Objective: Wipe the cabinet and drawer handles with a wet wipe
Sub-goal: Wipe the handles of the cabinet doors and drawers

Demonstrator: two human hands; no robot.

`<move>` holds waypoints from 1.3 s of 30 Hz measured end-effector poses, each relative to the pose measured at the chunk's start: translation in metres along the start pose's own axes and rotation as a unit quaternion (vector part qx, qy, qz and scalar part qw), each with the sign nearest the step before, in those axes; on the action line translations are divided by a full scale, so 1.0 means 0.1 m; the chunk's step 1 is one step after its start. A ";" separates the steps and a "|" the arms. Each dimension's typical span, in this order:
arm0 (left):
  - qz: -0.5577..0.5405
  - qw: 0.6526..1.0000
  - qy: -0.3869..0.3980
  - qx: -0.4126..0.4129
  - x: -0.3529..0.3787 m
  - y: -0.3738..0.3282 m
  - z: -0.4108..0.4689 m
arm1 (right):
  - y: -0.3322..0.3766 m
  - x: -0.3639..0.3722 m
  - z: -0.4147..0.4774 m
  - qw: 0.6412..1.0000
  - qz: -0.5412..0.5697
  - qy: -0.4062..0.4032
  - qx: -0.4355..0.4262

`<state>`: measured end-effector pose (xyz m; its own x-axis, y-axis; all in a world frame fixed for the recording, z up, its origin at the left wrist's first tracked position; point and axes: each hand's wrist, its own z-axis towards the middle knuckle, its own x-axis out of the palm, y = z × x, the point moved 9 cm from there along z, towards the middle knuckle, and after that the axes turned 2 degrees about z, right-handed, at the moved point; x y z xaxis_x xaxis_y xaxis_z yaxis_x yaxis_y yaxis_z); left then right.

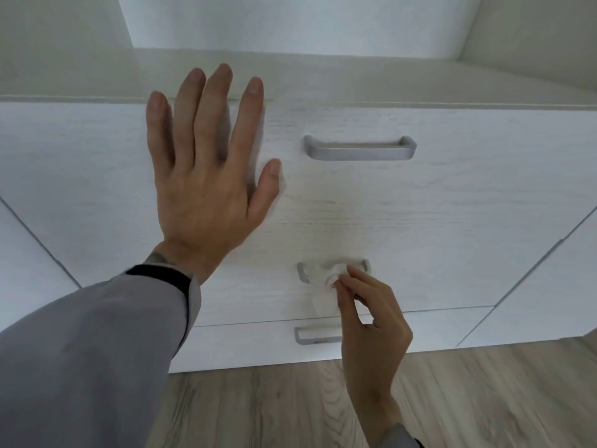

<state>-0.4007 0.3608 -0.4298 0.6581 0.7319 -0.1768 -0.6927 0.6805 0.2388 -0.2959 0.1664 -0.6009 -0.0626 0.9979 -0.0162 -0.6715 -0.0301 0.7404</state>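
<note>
White wood-grain covers the drawer front [452, 221], and the brushed grey top handle [359, 149] sits near its middle, with nothing touching it.

Straight below the top handle is the middle handle [302, 273]. Most of its bar is wrapped in the wet wipe [323, 275], so only its left end and a bit of its right end show. A loose tail of the wipe hangs down under the bar.

My right hand [365, 318] is below the top handle and slightly right of the wipe. It pinches the bunched wipe between thumb and fingertips, holding it against the bar.

Further below the top handle is the bottom handle [315, 338], its right end hidden behind my right hand.

My left hand [206, 176] is to the left of the top handle, holding nothing, with the fingers straight and spread wide. The palm faces the drawer front and looks laid flat on it, though I cannot tell for sure that it touches. The fingertips reach higher than the top handle, up to the front's upper edge.

My grey sleeve [80, 350] runs down to the left of the top handle, with a dark band [161, 274] at the wrist. The pale wood-look floor [484, 399] lies well below it.
</note>
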 end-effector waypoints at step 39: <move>-0.050 0.998 0.030 -0.013 0.25 -0.27 -1.11 | -0.05 -0.22 0.17 0.994 -0.076 0.011 -0.079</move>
<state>-0.3980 0.3651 -0.5462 0.7058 0.6609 -0.2551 -0.6328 0.7500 0.1923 -0.2784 0.1460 -0.5929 0.0337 0.9903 -0.1348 -0.7821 0.1101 0.6133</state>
